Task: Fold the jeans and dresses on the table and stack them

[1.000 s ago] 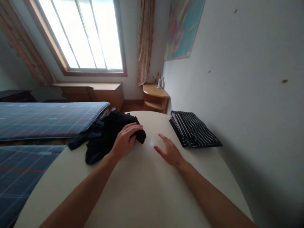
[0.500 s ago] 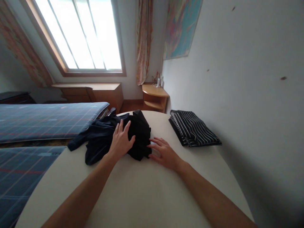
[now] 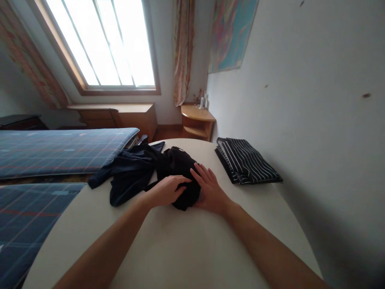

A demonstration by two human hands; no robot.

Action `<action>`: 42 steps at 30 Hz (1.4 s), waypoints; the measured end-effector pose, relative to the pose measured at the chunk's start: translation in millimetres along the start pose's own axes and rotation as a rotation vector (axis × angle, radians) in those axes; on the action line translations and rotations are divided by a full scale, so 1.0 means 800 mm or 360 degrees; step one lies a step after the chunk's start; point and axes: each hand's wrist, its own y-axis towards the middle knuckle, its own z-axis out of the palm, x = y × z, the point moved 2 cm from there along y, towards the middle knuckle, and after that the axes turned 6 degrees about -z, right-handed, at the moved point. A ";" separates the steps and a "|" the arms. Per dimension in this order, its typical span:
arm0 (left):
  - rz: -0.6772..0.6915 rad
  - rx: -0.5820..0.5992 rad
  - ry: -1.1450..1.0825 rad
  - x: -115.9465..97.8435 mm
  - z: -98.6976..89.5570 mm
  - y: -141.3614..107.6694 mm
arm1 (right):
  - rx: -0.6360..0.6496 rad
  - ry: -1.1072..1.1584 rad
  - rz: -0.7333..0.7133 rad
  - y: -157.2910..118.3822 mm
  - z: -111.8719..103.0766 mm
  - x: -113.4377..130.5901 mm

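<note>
A crumpled black garment [image 3: 180,160], its kind not clear, lies bunched on the white table [image 3: 186,249]. My left hand [image 3: 168,190] reaches over its near side, the fingers curved to the right and closed on a bit of the cloth, partly hidden. On the garment's right side rests my right hand [image 3: 210,192], fingers stretched out and spread on the fabric, the thumb low by its edge. Just left of the black bundle, a dark navy garment [image 3: 129,172] is spread loosely, one sleeve-like end pointing left.
A folded black-and-white striped cloth [image 3: 248,160] sits on the table's right side near the wall [image 3: 325,120]. Beds with blue checked mattresses [image 3: 60,148] stand along the left. Beyond the table are a wooden desk [image 3: 135,116] and a corner shelf [image 3: 198,114].
The black garment has shifted right and toward me, more bunched, baring more of the navy garment. My left hand has moved right and lower; my right hand now lies over the cloth's edge.
</note>
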 end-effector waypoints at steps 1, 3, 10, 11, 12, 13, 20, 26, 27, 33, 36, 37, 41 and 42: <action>0.0015 0.0092 -0.0069 -0.008 -0.002 -0.002 | 0.0026 -0.0006 -0.0014 -0.001 -0.002 0.000; -0.0018 0.0259 -0.0178 -0.022 -0.007 -0.006 | 0.0099 0.0043 -0.0087 -0.003 -0.009 0.001; -0.0420 -0.0135 0.0276 -0.023 -0.019 -0.005 | -0.0132 0.0393 -0.0064 -0.006 -0.031 0.003; -0.0410 -0.0215 0.0319 -0.020 -0.017 -0.005 | -0.0258 0.0407 0.0055 -0.006 -0.030 0.001; -0.0382 -0.0271 0.0345 -0.016 -0.013 -0.005 | -0.0359 0.0415 0.0184 -0.006 -0.028 -0.002; -0.0354 -0.0288 0.0362 -0.013 -0.010 -0.005 | -0.0416 0.0420 0.0302 -0.006 -0.025 -0.005; -0.0299 0.0401 0.0225 -0.014 -0.017 -0.017 | -0.0257 0.0520 0.0592 -0.003 -0.026 -0.004; -0.0625 0.0015 0.0322 -0.020 -0.027 -0.014 | -0.0541 0.0429 0.0586 -0.004 -0.026 -0.012; -0.0622 -0.0037 0.0310 -0.018 -0.022 -0.012 | -0.0556 0.0389 0.0572 -0.005 -0.024 -0.016; -0.0473 -0.0034 0.0205 -0.011 -0.002 -0.005 | -0.0442 0.0425 0.0633 -0.010 -0.010 -0.033; -0.0357 -0.0040 0.0154 -0.016 -0.006 -0.004 | -0.0431 0.0470 0.0667 -0.011 -0.008 -0.034; -0.0301 -0.0046 0.0127 -0.019 -0.008 -0.005 | -0.0416 0.0489 0.0681 -0.011 -0.007 -0.034; -0.0110 0.0012 -0.0033 -0.031 -0.016 -0.008 | -0.0353 0.0598 0.0787 -0.012 -0.005 -0.037; -0.0091 0.0034 -0.0072 -0.033 -0.017 -0.009 | -0.0345 0.0633 0.0812 -0.012 -0.006 -0.038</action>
